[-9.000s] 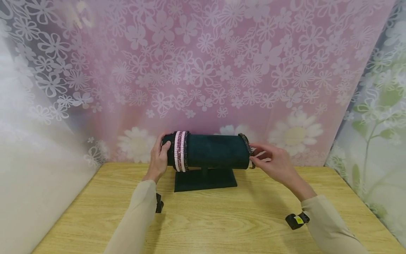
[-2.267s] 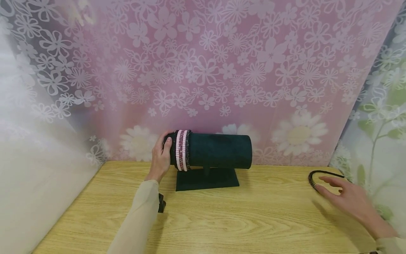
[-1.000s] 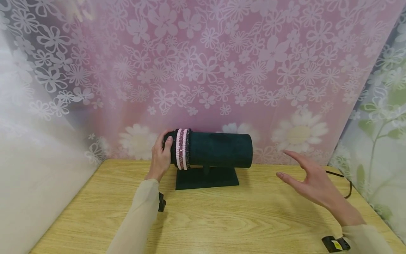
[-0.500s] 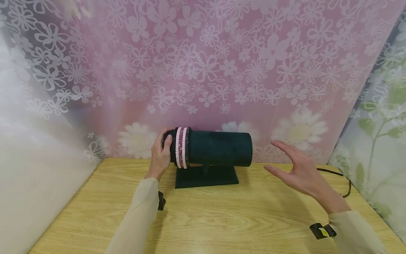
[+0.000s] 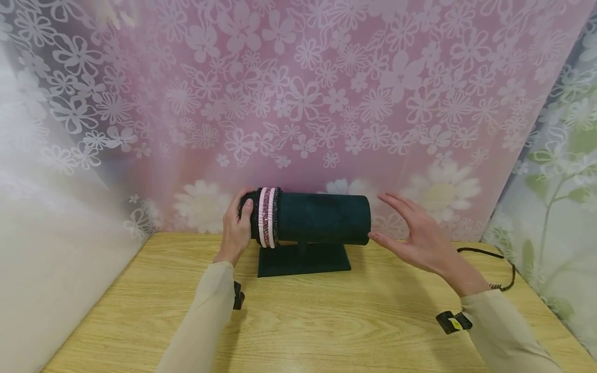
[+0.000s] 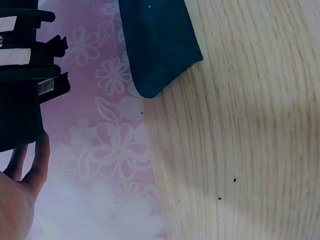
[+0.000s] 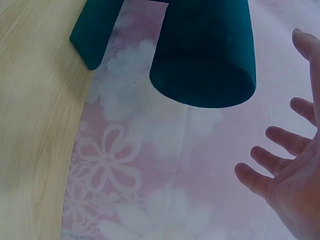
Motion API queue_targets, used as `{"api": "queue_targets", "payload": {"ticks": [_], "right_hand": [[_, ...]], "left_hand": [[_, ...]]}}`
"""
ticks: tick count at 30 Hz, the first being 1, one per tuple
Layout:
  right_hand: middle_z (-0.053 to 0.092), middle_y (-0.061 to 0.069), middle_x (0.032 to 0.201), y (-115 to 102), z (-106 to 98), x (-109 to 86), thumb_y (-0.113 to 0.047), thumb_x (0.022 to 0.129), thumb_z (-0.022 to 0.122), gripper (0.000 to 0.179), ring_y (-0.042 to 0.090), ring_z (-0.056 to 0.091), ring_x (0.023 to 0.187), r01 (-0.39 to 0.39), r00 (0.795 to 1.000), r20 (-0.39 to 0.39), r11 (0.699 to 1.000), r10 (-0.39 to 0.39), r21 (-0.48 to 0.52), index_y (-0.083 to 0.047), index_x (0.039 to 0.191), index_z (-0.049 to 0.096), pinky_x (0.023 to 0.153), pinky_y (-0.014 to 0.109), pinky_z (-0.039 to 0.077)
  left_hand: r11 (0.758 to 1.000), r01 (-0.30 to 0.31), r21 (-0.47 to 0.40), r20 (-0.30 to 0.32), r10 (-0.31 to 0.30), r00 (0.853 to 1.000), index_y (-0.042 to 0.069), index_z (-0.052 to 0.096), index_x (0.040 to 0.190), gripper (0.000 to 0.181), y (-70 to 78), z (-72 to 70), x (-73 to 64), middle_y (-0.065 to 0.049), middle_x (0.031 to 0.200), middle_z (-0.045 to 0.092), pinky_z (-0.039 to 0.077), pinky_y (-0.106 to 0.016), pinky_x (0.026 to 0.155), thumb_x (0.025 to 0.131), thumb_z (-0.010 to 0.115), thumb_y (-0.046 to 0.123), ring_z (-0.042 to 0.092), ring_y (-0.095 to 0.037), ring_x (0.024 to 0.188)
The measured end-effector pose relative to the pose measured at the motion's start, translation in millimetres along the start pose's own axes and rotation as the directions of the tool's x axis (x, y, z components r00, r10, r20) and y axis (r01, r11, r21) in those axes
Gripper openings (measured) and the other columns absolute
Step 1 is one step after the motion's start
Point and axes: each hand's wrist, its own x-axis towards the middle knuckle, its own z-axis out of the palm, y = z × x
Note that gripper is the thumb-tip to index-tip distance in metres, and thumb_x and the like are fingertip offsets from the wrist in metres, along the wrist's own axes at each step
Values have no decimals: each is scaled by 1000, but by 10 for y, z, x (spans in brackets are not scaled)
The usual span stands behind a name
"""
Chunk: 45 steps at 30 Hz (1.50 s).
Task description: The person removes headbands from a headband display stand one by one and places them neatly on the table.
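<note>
A dark green velvet headband display stand [image 5: 322, 220], a horizontal roll on a flat base [image 5: 303, 261], stands on the table. My left hand [image 5: 235, 230] grips the roll's left end, thumb in front and other fingers behind. Close beside that hand, several headbands [image 5: 266, 217] sit round the roll, pink, glittery and black; their open ends show in the left wrist view. Off the roll's bare right end, my right hand [image 5: 426, 241] is spread with nothing in it; the right wrist view shows its fingers apart from the roll [image 7: 205, 45]. A black toothed headband [image 5: 513, 274] lies behind the right forearm, partly hidden.
The wooden table [image 5: 298, 321] ends at a pink flowered curtain [image 5: 303, 103] behind the stand. Pale curtains hang at left and right. Each wrist wears a small black camera [image 5: 453, 322].
The right hand has taken the black headband off the roll's right end and let it go on the table at right, then come back leftward to the roll. The left hand keeps its grip.
</note>
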Motion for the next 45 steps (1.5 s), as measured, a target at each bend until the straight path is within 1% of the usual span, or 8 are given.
{"api": "queue_targets", "payload": {"ticks": [6,12,20,24,29,37,40,45], "right_hand": [[39,10,163,-45,51,75,-42,89,78,81,43,36,148,-45,999,26,999,44,18,-32,158,38,108,76,33],[37,9,164,-85,135,169,-42,90,77,80,40,35,149,-17,999,31,998,16,60,-33,159,36,108,75,33],[36,8,165,-203,217,300,-43,89,78,81,36,34,151,10,1000,23,998,-11,61,-25,158,40,112,72,33],[36,8,165,-239,248,352,-42,88,78,81,36,34,151,37,999,16,998,-38,52,-24,157,41,113,71,33],[39,9,163,-270,291,419,-45,88,77,80,36,38,149,69,998,8,998,-69,15,-23,157,42,114,68,34],[44,8,159,-359,345,529,-50,88,76,80,33,43,146,114,993,13,993,-114,-12,-24,156,44,114,64,39],[44,9,159,-406,375,582,-52,88,75,79,33,42,147,116,993,31,993,-116,-5,-24,155,44,114,64,38],[41,9,162,-492,421,660,-53,90,73,78,34,37,150,92,994,65,996,-92,7,-26,156,43,115,66,35]], "left_hand": [[1000,-1,6,-12,1,1000,17,52,147,45,-13,7,2,-5,151,53,35,-49,119,110,40,39,48,-22,141],[1000,-4,4,-19,4,1000,17,53,147,45,-19,10,-3,-5,151,54,36,-51,118,109,41,39,49,-23,140],[1000,5,-1,-26,-5,1000,17,52,147,45,-6,12,-14,-4,153,53,35,-51,119,109,41,39,48,-24,141],[1000,10,-3,-26,-10,1000,18,52,147,45,-1,14,-21,-2,152,53,36,-51,118,109,40,40,48,-23,141],[1000,7,1,-28,-7,1000,18,53,147,46,0,17,-20,-1,152,53,36,-51,118,109,41,41,49,-23,141],[1000,-9,5,-31,9,999,16,54,146,45,-10,20,-7,-4,152,54,37,-51,117,109,42,39,50,-25,140],[1000,-5,3,-35,5,999,17,54,146,45,-19,16,-9,-4,151,55,38,-51,116,109,42,39,51,-24,138],[1000,-6,5,-38,6,999,17,54,146,44,-33,16,-9,-3,148,56,40,-50,114,109,42,39,54,-25,133]]}}
